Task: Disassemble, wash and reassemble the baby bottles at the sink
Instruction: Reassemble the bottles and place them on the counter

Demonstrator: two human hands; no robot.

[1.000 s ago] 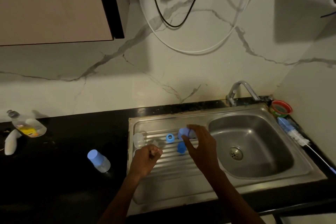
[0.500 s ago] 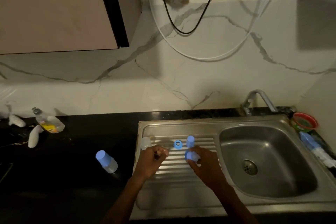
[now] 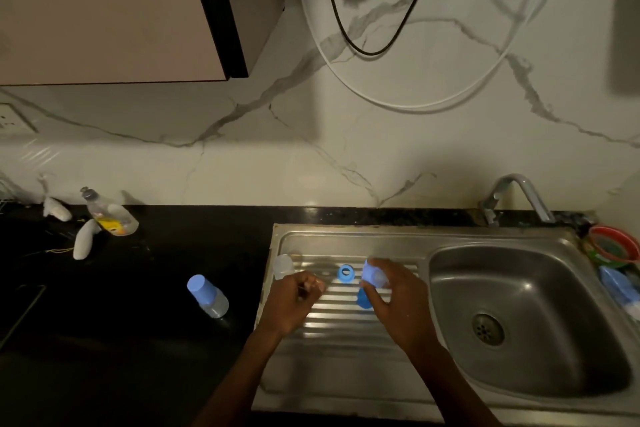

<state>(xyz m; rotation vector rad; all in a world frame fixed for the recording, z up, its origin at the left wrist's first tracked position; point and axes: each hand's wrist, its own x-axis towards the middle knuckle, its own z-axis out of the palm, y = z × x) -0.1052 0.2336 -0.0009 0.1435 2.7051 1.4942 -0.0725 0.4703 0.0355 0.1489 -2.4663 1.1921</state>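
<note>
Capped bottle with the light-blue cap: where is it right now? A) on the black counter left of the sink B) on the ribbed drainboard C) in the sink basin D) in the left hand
A: the capped bottle lies on the black counter, left of the drainboard, clear of both hands.

Home kitchen: steel sink [image 3: 346, 239], tap [image 3: 516, 191], black counter [image 3: 138, 322], marble backsplash [image 3: 346, 149].

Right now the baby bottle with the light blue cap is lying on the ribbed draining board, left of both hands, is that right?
Not quite. The baby bottle with the light blue cap is left of both hands, but it lies on the black counter, not on the ribbed draining board. The head view shows it clear of the sink's steel edge.
</note>
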